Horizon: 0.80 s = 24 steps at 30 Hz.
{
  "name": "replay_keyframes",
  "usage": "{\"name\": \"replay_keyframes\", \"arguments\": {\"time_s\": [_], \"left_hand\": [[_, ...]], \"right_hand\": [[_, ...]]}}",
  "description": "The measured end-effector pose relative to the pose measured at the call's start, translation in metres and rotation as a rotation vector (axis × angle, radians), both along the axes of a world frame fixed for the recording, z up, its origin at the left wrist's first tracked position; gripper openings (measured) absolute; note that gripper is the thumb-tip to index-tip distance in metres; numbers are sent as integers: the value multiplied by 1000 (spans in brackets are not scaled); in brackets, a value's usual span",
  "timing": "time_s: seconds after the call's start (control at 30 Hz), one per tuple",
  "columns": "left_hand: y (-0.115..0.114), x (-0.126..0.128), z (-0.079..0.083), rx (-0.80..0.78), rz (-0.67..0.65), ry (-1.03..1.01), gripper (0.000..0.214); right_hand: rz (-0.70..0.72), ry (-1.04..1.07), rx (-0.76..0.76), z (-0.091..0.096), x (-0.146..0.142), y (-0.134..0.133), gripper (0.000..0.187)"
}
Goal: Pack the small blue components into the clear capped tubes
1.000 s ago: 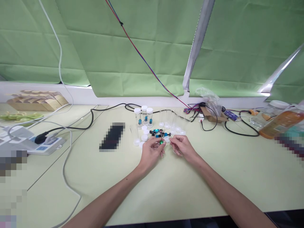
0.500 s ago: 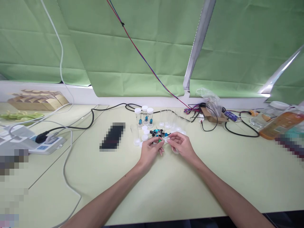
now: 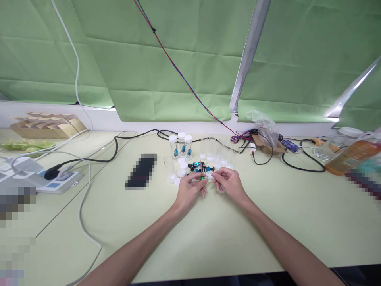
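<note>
My left hand (image 3: 189, 190) pinches a small green part (image 3: 203, 178) with a thin metal pin or lead standing up from it. My right hand (image 3: 228, 182) is closed at the fingertips on a thin wire-like piece that reaches towards the green part; whether the two are joined I cannot tell. Just beyond the fingers lies a small pile of blue and black parts (image 3: 200, 167) with thin leads. Left of the pile are several white caps (image 3: 181, 172). Behind it stand three capped clear tubes (image 3: 181, 146) with blue parts inside.
Open clear tubes (image 3: 218, 153) stand behind my right hand, and another clear tube (image 3: 169, 170) is left of the caps. A blurred black rectangle (image 3: 141, 171) lies further left. Cables, a power strip (image 3: 62, 182), a cardboard box (image 3: 269, 147) and an orange bottle (image 3: 349, 157) surround the work area.
Both hands have come slightly nearer to me. My right hand has shifted a little to the right, and the green part shows more clearly between the left fingertips.
</note>
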<state>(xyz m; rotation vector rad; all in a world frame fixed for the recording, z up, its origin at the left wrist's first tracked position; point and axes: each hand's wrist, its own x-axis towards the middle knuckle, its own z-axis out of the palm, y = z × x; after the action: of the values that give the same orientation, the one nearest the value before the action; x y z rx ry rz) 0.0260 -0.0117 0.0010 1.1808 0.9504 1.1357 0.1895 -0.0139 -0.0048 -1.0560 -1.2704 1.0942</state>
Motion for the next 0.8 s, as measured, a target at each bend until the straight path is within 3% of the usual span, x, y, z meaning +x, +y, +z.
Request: {"name": "replay_keyframes", "arguments": {"time_s": [0.5,0.8], "left_hand": [[-1,2,-9,154,12,46,23],[-6,0,-9,378,44,233,20]], "right_hand": [[102,34,-67,1,3,-1,38],[141,170,-202,2,4,1,39]]}}
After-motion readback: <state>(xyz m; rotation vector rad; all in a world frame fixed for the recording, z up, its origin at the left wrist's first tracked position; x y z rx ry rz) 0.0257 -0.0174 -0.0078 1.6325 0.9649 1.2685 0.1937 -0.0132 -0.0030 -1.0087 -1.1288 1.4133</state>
